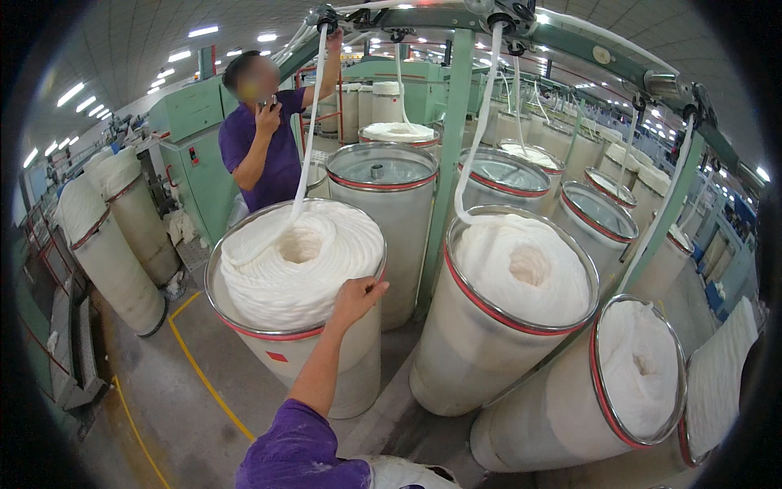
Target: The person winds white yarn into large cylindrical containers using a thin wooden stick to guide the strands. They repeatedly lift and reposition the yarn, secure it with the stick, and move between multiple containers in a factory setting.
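My left hand (356,299) is at the near right edge of a tall whitish sliver can (358,367), its fingers curled over the metal rim. Inside that can lies a thick coil of white fibre sliver (244,273) with a hole in its middle. One sliver strand (306,138) runs from this coil up to a guide (322,18) on the overhead green rail. To the right stands a second full can (456,350), its coil (521,273) also joined to the rail by a strand. My right hand is out of view.
A co-worker in a purple shirt (269,155) stands behind the near can, one arm raised to the rail and a small object at the mouth. A green post (448,163) rises between cans. More cans (639,367) stand at right. Yellow lines (199,367) mark the floor.
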The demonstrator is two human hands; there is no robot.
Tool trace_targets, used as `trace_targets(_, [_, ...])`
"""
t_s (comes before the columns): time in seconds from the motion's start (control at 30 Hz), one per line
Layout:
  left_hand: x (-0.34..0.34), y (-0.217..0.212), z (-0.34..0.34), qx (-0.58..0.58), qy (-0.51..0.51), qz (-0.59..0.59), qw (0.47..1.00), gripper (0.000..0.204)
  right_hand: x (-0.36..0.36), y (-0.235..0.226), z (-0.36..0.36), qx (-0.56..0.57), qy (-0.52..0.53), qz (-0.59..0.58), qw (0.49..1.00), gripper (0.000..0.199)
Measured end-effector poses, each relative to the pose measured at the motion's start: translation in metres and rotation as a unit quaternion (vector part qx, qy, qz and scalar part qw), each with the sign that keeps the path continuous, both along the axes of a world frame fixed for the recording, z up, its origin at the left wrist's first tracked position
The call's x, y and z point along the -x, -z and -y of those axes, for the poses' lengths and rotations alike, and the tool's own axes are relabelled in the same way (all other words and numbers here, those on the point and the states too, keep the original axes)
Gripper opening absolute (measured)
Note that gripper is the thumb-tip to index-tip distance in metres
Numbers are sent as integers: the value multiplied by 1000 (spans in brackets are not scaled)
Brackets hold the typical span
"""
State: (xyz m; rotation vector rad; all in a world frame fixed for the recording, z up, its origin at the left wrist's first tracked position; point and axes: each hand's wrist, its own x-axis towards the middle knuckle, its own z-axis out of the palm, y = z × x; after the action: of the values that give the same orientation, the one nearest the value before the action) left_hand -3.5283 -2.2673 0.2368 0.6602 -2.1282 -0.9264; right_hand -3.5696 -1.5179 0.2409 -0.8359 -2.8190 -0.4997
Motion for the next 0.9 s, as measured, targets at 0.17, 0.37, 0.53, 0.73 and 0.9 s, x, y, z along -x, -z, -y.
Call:
trace_targets(0.17, [0,0,0,3,-10,13,1000,44,3,4,-4,-6,4,1,1000,59])
trace_targets(0.37, [-1,-1,-1,-7,2,-7,1000,43,3,2,-1,-13,9,2,1000,60])
trace_targets(0.53, [1,1,0,-17,6,-11,1000,43,4,-1,4,-20,21,15,999,61])
trace_targets(0.73, [1,3,1,-11,7,-15,1000,42,1,-6,8,11,5,4,1000,59])
trace_targets(0.9, [0,1,0,-13,5,-12,1000,41,0,-8,9,28,-8,-2,1000,56])
